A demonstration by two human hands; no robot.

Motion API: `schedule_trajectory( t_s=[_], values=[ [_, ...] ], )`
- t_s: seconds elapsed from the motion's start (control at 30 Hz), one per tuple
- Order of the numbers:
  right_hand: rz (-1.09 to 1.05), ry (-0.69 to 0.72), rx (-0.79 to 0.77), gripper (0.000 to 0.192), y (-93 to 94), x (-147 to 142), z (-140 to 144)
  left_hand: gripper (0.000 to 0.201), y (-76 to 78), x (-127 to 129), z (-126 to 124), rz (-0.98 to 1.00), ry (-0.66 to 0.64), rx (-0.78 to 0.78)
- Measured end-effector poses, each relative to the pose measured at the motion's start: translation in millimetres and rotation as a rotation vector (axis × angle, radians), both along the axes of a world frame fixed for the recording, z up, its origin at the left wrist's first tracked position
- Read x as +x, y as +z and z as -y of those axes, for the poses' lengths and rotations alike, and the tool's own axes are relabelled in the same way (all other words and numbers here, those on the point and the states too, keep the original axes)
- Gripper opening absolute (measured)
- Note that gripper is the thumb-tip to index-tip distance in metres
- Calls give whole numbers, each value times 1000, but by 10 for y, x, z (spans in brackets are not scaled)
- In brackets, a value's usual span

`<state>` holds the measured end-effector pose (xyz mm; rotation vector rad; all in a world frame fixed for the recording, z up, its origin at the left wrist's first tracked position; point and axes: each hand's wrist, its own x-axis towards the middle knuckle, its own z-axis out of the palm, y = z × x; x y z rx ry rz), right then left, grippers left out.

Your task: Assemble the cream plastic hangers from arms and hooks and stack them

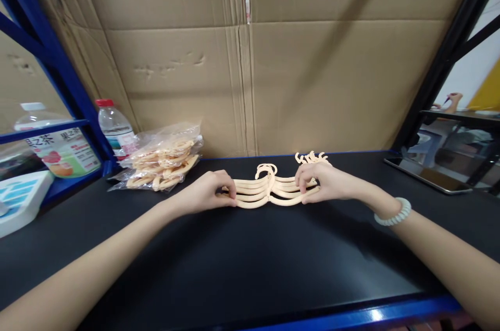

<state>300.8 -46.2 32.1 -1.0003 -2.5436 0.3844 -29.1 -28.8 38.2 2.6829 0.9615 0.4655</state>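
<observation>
In the middle of the black table lies a row of several beige hangers [252, 198], their curved arms side by side and their hooks pointing away from me. My left hand [209, 191] pinches the left ends between thumb and fingers. At the other side, my right hand [322, 182], with a pale beaded bracelet on the wrist, grips the right ends. Behind my right hand, more beige hooks [312, 157] show; what they belong to is mostly hidden by the hand.
A clear plastic bag of beige hangers [167, 161] lies at the back left, beside a red-capped bottle [115, 127]. A dark flat device [427, 175] lies at the right. Cardboard [332, 81] walls off the back of the black table [258, 263]. Another person's hand shows far right.
</observation>
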Motion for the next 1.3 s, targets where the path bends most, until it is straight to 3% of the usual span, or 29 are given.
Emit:
schedule_trajectory(
  t_s=[0.13, 0.3, 0.4, 0.57, 0.63, 0.77, 1.0, 1.3],
  values=[
    [88, 3, 11, 14, -36, -31, 13, 16, 3, 57, 64, -80, -27, 107],
    [210, -88, 55, 8, -4, -71, 88, 4, 0, 175, 226, -188, 61, 216],
    [228, -146, 115, 16, 17, -158, 212, 6, -114, 320, 378, -152, 129, 300],
    [173, -207, 189, 40, -188, -386, 385, 33, -399, 529, 531, 23, 165, 209],
    [214, -286, 221, 54, -332, -457, 381, 49, -465, 544, 518, -7, 208, 160],
    [299, -359, 203, 59, -508, -511, 295, 65, -487, 510, 445, -104, 279, 51],
    [304, -363, 126, 65, -482, -539, 124, 74, -406, 505, 314, -195, 272, 5],
    [289, -342, 111, 68, -537, -567, -338, 76, -406, 474, -50, -229, 314, 37]
  ],
)
